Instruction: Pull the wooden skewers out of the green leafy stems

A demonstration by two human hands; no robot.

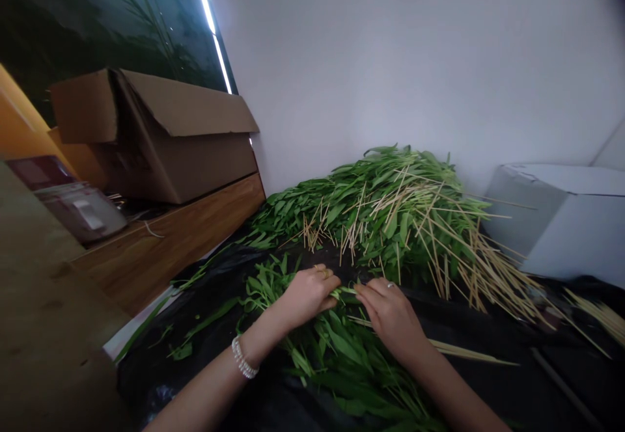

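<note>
My left hand (308,297), with a ring and a white beaded bracelet at the wrist, is closed around the light green stems (347,291) of leafy greens. My right hand (392,315), also wearing a ring, pinches the other end of the same stems; its fingertips are partly hidden. Loose leafy greens (344,344) lie on the black plastic sheet (205,360) beneath and between my forearms. Several thin wooden skewers (469,352) stick out from under my right hand. Whether a skewer runs through the held stems, I cannot tell.
Against the white wall rises a large heap of skewered greens (342,191), its skewers pointing toward me and right. More bare skewers (598,311) lie at the far right, near a white box (566,217). An open cardboard box (205,165) and a clear plastic container (81,211) sit at left.
</note>
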